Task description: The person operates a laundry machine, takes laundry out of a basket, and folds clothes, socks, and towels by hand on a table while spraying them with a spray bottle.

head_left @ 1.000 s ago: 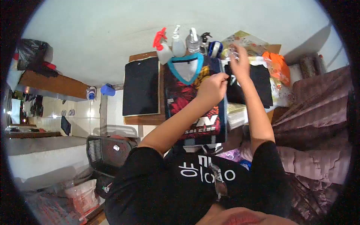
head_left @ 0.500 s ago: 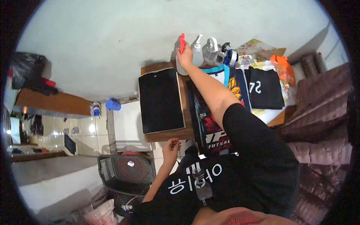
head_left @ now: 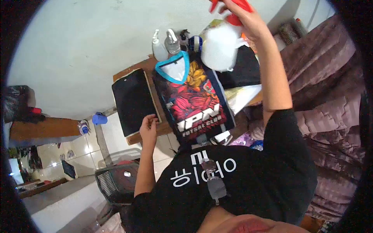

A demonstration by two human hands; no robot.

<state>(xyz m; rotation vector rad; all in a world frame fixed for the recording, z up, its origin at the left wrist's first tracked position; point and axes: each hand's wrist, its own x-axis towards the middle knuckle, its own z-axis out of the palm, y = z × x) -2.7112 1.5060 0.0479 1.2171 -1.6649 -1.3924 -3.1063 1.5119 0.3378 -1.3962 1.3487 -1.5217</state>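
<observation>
My right hand (head_left: pixel 251 22) is raised at the upper right, wrapped around the red trigger head of a spray bottle (head_left: pixel 220 48). The bottle's whitish body hangs below it, slightly blurred. My left hand (head_left: pixel 148 127) is loosely bent with nothing in it, by the lower right edge of a flat black rectangular piece (head_left: pixel 134 101) with a pale border. Between my hands lies a folded futsal jersey (head_left: pixel 194 97) with a turquoise collar and a flower print. A folded black cloth (head_left: pixel 243 66) lies under and beside the bottle.
A white pump bottle (head_left: pixel 158 47), a clear bottle (head_left: pixel 172 42) and a black-topped spray bottle (head_left: pixel 183 40) stand against the wall, at the back of the wooden table (head_left: pixel 121 73). A dark plastic basket (head_left: pixel 116 182) sits at lower left. Purple-brown curtain fabric (head_left: pixel 330 77) hangs at right.
My right hand has lifted the spray bottle from the back of the table and carried it right, over the black cloth. The view has shifted, uncovering the jersey. My left hand is nearer the black piece.
</observation>
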